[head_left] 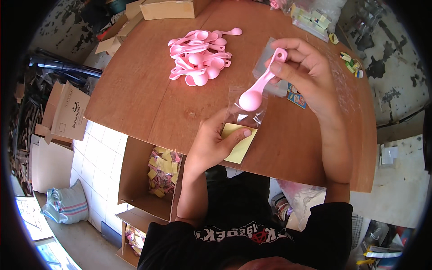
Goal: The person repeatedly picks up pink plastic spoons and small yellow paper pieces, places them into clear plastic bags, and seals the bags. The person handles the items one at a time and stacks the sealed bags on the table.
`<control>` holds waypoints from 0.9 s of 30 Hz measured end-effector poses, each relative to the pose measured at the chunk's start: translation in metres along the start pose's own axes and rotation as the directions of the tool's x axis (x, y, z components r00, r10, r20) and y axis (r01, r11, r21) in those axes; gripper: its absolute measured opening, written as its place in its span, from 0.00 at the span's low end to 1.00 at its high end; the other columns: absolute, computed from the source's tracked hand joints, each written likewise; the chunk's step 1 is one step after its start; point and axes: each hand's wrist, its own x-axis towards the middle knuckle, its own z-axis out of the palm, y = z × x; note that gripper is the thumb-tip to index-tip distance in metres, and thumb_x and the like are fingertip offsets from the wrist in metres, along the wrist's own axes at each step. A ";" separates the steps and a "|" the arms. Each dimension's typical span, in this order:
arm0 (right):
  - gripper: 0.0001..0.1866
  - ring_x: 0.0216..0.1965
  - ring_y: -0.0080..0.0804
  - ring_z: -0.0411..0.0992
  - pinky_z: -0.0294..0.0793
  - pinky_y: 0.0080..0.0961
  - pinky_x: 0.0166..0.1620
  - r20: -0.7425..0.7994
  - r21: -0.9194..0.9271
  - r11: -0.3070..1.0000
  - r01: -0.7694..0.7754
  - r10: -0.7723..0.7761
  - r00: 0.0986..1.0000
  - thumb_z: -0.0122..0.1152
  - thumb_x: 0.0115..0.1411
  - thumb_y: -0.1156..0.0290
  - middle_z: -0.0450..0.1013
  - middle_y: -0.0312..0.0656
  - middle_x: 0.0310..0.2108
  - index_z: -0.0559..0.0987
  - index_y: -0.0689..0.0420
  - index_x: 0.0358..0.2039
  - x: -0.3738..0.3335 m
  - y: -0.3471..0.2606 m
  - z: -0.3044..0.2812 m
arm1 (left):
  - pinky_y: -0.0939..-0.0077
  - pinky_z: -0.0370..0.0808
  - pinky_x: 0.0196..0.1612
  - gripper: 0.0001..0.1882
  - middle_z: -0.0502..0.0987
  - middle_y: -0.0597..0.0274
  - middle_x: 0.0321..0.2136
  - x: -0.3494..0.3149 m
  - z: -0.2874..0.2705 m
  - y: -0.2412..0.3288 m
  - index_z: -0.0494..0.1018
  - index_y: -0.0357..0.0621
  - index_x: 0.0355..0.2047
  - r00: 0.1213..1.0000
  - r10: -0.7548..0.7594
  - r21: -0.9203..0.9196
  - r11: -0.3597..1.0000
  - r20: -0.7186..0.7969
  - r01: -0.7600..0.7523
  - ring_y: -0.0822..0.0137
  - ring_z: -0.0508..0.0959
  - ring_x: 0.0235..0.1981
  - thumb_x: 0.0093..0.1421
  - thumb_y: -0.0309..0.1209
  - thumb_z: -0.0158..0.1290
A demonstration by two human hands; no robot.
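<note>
Head view, looking down on a brown wooden tabletop [130, 90]. Near its middle, a heap of pink spoons [198, 58]; at the far edge, a cardboard box [168, 10]. Toward the right, small yellow and green pieces [352, 65]. Beyond, a wall [387, 67] with peeling paint. Below the tabletop's near edge, an open carton [135, 168] with yellow-and-pink packets [163, 171] inside; farther left, white tiles [96, 157] and a pale striped sack [67, 204].

Left hand [213, 144] closed in a pinch, thumb flat on a yellow card [237, 153] and a clear plastic bag [252, 119] extending past it; cannot tell whether card in bag or against it. Right hand [308, 69] narrowed around the handle end of a single pink spoon [262, 84], bowl downward over the bag's upper part; cannot tell whether already inside. Behind the right hand, clear sleeves [262, 65] and a blue printed card [297, 99] on the tabletop.
</note>
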 end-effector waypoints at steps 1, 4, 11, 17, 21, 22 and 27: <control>0.17 0.36 0.20 0.78 0.80 0.17 0.39 0.000 0.000 1.000 -0.001 0.001 1.000 0.67 0.61 0.75 0.79 0.39 0.36 0.75 0.65 0.49 0.000 0.001 0.003 | 0.79 0.76 0.47 0.22 0.82 0.59 0.42 0.000 0.000 -0.001 0.69 0.33 0.57 0.998 0.057 0.019 0.998 0.007 -0.058 0.74 0.79 0.44 0.63 0.21 0.60; 0.17 0.34 0.19 0.77 0.79 0.17 0.38 -0.046 -0.017 1.000 0.006 -0.007 0.999 0.67 0.61 0.77 0.79 0.38 0.35 0.74 0.64 0.48 -0.002 0.004 0.011 | 0.76 0.76 0.47 0.23 0.84 0.58 0.39 0.000 0.001 0.001 0.71 0.34 0.56 1.000 -0.027 -0.030 0.999 -0.015 0.026 0.76 0.79 0.42 0.61 0.23 0.62; 0.13 0.35 0.18 0.76 0.77 0.16 0.38 0.071 0.023 0.999 0.049 -0.051 0.996 0.67 0.60 0.79 0.79 0.36 0.33 0.76 0.63 0.44 -0.006 0.015 0.026 | 0.78 0.76 0.46 0.21 0.83 0.59 0.41 0.002 0.000 -0.002 0.71 0.34 0.56 0.997 0.038 -0.089 0.995 -0.073 -0.045 0.75 0.79 0.41 0.64 0.26 0.60; 0.07 0.39 0.38 0.78 0.76 0.30 0.44 0.255 -0.438 0.803 0.403 -0.319 0.913 0.70 0.54 0.75 0.79 0.43 0.40 0.83 0.61 0.33 -0.013 0.010 0.033 | 0.75 0.79 0.46 0.22 0.83 0.58 0.40 -0.002 0.000 0.006 0.69 0.34 0.57 0.995 0.059 -0.135 0.988 -0.076 -0.069 0.71 0.82 0.43 0.65 0.25 0.58; 0.08 0.39 0.36 0.77 0.76 0.28 0.42 0.235 -0.517 0.749 0.414 -0.341 0.910 0.73 0.50 0.78 0.77 0.41 0.40 0.83 0.61 0.31 -0.017 -0.002 0.038 | 0.74 0.81 0.41 0.25 0.83 0.54 0.39 -0.007 0.007 0.011 0.66 0.36 0.61 0.984 0.130 -0.023 0.991 -0.118 -0.133 0.68 0.84 0.39 0.64 0.24 0.58; 0.08 0.39 0.36 0.77 0.76 0.28 0.42 0.234 -0.517 0.749 0.414 -0.342 0.910 0.73 0.50 0.78 0.77 0.41 0.40 0.83 0.61 0.31 -0.018 -0.001 0.038 | 0.73 0.81 0.38 0.27 0.83 0.51 0.38 -0.009 0.008 0.014 0.64 0.37 0.62 0.990 0.091 -0.019 0.995 -0.111 -0.094 0.66 0.85 0.38 0.64 0.24 0.58; 0.08 0.35 0.36 0.76 0.76 0.29 0.36 0.279 -0.655 0.586 0.477 -0.398 0.874 0.72 0.47 0.80 0.76 0.39 0.34 0.83 0.60 0.30 -0.022 -0.004 0.038 | 0.68 0.80 0.31 0.30 0.81 0.45 0.32 -0.015 0.010 0.036 0.63 0.38 0.63 0.992 0.075 0.285 0.957 -0.098 -0.044 0.57 0.86 0.32 0.61 0.24 0.59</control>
